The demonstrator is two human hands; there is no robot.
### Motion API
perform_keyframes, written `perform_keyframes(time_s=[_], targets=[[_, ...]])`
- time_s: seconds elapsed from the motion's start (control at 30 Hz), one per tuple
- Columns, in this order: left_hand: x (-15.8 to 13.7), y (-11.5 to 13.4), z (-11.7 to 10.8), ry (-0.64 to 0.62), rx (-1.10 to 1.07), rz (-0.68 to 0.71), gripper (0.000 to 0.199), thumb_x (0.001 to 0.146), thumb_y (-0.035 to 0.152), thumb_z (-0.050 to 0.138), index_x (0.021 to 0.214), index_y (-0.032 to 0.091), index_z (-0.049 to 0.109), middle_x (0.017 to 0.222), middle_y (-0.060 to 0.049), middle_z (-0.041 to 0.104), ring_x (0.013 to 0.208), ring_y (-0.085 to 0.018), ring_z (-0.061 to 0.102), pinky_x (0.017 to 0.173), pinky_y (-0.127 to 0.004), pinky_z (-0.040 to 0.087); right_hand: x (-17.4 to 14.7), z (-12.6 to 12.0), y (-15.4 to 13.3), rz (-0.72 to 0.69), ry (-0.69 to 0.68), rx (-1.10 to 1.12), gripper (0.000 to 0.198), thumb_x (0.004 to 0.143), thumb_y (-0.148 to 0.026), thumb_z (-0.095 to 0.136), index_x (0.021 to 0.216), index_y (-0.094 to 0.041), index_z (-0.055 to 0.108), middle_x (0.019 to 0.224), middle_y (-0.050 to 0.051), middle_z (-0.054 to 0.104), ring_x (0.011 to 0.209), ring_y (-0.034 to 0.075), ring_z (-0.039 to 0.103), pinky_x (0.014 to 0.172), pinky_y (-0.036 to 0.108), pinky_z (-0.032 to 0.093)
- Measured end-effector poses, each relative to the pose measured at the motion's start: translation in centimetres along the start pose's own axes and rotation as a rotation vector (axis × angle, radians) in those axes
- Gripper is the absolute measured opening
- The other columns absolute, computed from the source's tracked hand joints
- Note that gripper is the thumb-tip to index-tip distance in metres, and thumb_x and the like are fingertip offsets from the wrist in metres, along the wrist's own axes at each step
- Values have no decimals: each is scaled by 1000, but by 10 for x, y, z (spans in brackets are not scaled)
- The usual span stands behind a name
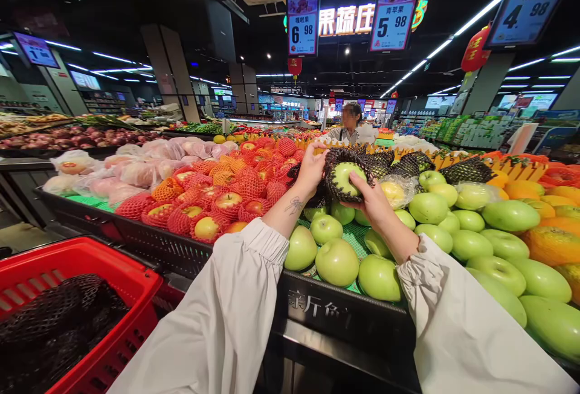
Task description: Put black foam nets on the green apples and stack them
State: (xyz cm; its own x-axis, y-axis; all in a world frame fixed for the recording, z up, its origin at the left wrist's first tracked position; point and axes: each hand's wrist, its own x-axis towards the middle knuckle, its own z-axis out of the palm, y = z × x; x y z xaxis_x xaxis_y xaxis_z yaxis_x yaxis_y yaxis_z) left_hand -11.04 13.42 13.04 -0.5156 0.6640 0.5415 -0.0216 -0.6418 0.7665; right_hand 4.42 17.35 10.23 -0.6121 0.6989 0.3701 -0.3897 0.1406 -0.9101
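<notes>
Above the fruit display, a green apple [347, 177] is partly wrapped in a black foam net [333, 161], its pale green side showing through the net's opening. My right hand [372, 202] grips the apple from the right, thumb pressed on its skin. On the left side, my left hand [312, 171] has its fingers closed at the net's edge; some fingertips are hidden behind it. Below both hands, loose green apples [338, 261] lie on a green mat [356, 240]. More black foam nets [419, 161] lie among the fruit behind my right hand.
Apples in red foam nets [226, 200] fill the display to the left, with bagged pale fruit [145, 167] beyond. Oranges [550, 240] lie at the right. A red basket [145, 288] holding dark netted items stands at lower left. A person [348, 125] is behind the display.
</notes>
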Motion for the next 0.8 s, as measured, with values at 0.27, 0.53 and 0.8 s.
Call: perform_keyframes(time_s=[0.27, 0.53, 0.8], targets=[[6, -7, -2, -191, -4, -79, 11, 77, 18, 60, 79, 15, 70, 86, 0, 71, 95, -16, 64, 95, -26, 46, -5, 2, -6, 25, 2, -94, 67, 68, -57, 82, 122, -23, 63, 121, 8, 71, 109, 30, 69, 58, 30, 64], [-3, -2, -2, -270, 13, -230, 23, 69, 36, 74, 81, 15, 73, 92, -3, 75, 102, -21, 66, 102, -31, 47, -6, -1, -2, -70, 37, -180, 106, 63, -58, 85, 149, -31, 29, 152, 11, 48, 120, 32, 63, 62, 33, 65], [-4, -5, 3, -377, -51, -324, 53, 70, 63, 78, 90, 15, 72, 100, -9, 76, 112, -30, 68, 103, -40, 50, -5, 3, -4, -69, 72, -113, 82, 67, -60, 80, 135, -27, 47, 140, 8, 59, 122, 32, 62, 66, 35, 67]])
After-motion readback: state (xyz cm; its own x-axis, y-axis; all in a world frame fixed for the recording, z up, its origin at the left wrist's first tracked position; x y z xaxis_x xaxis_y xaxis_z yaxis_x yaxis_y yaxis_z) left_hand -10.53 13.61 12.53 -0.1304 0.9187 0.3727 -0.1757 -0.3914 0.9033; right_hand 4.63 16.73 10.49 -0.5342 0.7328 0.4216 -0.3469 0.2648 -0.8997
